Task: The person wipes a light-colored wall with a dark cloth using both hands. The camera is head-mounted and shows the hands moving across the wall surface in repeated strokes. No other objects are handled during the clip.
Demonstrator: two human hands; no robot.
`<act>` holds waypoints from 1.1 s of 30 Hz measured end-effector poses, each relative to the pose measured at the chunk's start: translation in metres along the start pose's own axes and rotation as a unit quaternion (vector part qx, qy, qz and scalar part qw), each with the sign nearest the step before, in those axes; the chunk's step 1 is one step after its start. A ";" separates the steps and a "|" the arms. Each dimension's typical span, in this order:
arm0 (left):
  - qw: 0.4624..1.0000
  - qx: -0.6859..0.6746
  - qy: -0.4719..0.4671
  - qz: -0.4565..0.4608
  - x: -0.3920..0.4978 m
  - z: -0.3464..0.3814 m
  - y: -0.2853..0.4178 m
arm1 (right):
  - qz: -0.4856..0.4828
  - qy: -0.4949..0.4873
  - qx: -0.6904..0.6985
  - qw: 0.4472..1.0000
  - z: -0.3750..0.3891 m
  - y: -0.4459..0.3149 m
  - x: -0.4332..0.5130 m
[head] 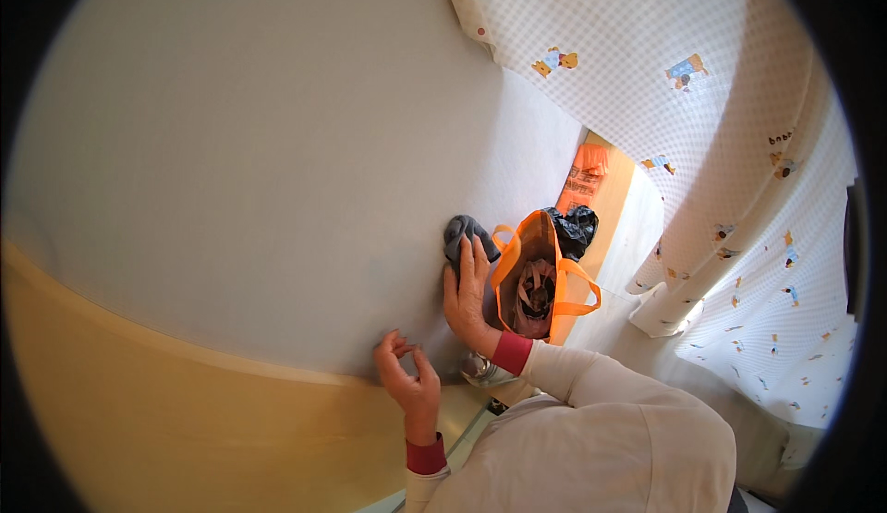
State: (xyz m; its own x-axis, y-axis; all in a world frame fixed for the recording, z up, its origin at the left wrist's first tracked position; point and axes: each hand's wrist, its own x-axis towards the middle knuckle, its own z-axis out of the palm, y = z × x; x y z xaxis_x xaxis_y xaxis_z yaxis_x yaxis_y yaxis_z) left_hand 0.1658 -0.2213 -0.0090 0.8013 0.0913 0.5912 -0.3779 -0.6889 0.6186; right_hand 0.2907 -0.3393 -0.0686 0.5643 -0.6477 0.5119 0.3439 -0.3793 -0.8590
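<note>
My right hand (468, 302) presses a dark grey cloth (466, 232) flat against the pale wall (277, 167), with its fingers spread over the cloth's lower part. Lower and to the left, my left hand (410, 378) is close to the wall, its fingers half curled and apart. Nothing shows in it, and whether its fingertips touch the wall I cannot tell. Just right of my right hand stands an orange tote bag (562, 284) with its top open and its handles loose. A pinkish plastic bag (537, 291) lies inside it.
Behind the tote are a black plastic bag (576, 232) and an orange plastic package (585, 173) bearing writing, on a wooden ledge (613, 215). A shiny round object (477, 366) sits below my right wrist. A bear-print curtain (624, 49) hangs right; a yellowish wooden panel (173, 402) fills the lower left.
</note>
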 end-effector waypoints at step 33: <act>0.998 -0.038 0.032 -0.029 0.003 0.012 0.004 | -0.134 -0.109 0.065 0.983 -0.023 -0.053 0.009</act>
State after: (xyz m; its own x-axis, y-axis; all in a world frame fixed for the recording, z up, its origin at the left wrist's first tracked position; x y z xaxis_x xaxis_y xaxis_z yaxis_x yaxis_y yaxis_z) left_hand 0.1725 -0.2320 -0.0111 0.7926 0.1757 0.5839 -0.3685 -0.6250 0.6882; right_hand 0.2608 -0.3406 -0.0188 0.5829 -0.3734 0.7216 0.5874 -0.4200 -0.6918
